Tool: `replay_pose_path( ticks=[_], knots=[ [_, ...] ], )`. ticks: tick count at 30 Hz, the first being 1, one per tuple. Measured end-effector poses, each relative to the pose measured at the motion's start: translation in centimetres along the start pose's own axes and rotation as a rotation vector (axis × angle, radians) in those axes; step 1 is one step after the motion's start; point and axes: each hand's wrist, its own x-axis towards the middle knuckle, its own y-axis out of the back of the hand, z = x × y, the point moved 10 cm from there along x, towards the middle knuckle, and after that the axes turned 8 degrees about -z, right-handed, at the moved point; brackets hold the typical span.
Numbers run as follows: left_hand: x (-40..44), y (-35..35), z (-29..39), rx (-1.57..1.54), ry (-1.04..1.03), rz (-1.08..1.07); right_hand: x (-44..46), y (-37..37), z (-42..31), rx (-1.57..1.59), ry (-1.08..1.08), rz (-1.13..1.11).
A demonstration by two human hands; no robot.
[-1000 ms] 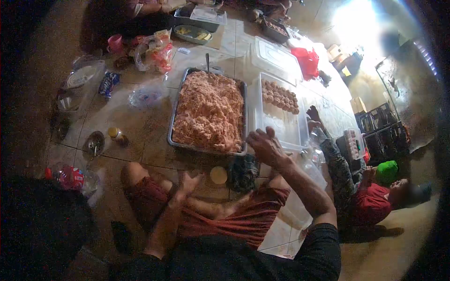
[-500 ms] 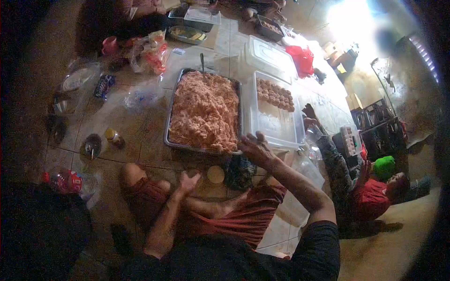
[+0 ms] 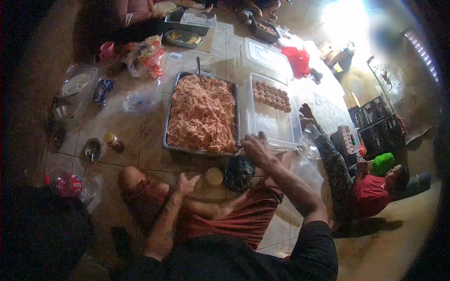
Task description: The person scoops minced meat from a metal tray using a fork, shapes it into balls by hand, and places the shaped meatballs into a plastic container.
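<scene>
A deep metal tray point(image 3: 165, 136) is heaped with pink minced-meat mixture point(image 3: 201, 112), and a spoon handle point(image 3: 198, 65) stands up at its far edge. At the tray's near right corner is my right hand point(image 3: 258, 149), its fingers apart and slightly bent; whether the fingertips touch the rim I cannot tell. My left hand point(image 3: 187, 184) hovers over my lap, thumb and forefinger spread, with nothing visible in it. Right of the tray lies a clear plastic box point(image 3: 274, 126) with rows of shaped meat pieces point(image 3: 271, 96) at its far end.
Beyond the box lies a translucent lid point(image 3: 267, 58). A round tan disc point(image 3: 214, 176) and a dark cloth-like bundle point(image 3: 238, 173) sit before the tray. At left are a small jar point(image 3: 111, 138) and a bottle point(image 3: 65, 182). A person in red point(image 3: 370, 194) sits at right; others work at the back.
The view has shifted slightly. My right hand stays by the tray corner with its fingers a little more bent, and my left hand barely moves. The meat looks unchanged.
</scene>
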Motion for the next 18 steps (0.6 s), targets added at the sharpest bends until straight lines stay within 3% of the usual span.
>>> replay_pose_path(
  ticks=[2,4,6,8,9,11,14,17,18],
  knots=[
    [-1.9,3.0,3.6,-0.232,-0.021,0.105,-0.7,-3.7,0.1,-0.005,-0.006,0.086],
    [-1.9,3.1,2.8,-0.279,0.019,0.129,-0.5,0.7,-0.1,0.307,-0.383,-0.147],
    [-1.6,2.8,0.9,-0.301,0.042,0.145,-2.3,-1.0,1.4,0.416,-0.403,-0.063],
    [-1.5,2.6,-0.3,-0.315,0.05,0.153,-3.9,0.3,1.5,0.519,-0.591,-0.121],
    [-1.5,2.6,-0.7,-0.327,0.05,0.155,-4.4,0.3,1.3,0.525,-0.594,-0.123],
    [-1.5,3.2,-1.0,-0.359,0.041,0.166,-5.3,2.8,1.4,0.524,-0.579,0.138],
    [-1.5,4.3,-0.2,-0.456,0.005,0.15,-5.1,4.1,0.7,0.43,-0.572,0.191],
    [-2.6,3.5,3.4,-0.609,0.033,-0.11,-3.5,1.9,-0.9,0.407,-0.513,0.162],
    [-3.3,4.6,4.3,-0.53,0.025,-0.008,-3.2,1.8,-1.1,0.413,-0.511,0.173]
  ],
)
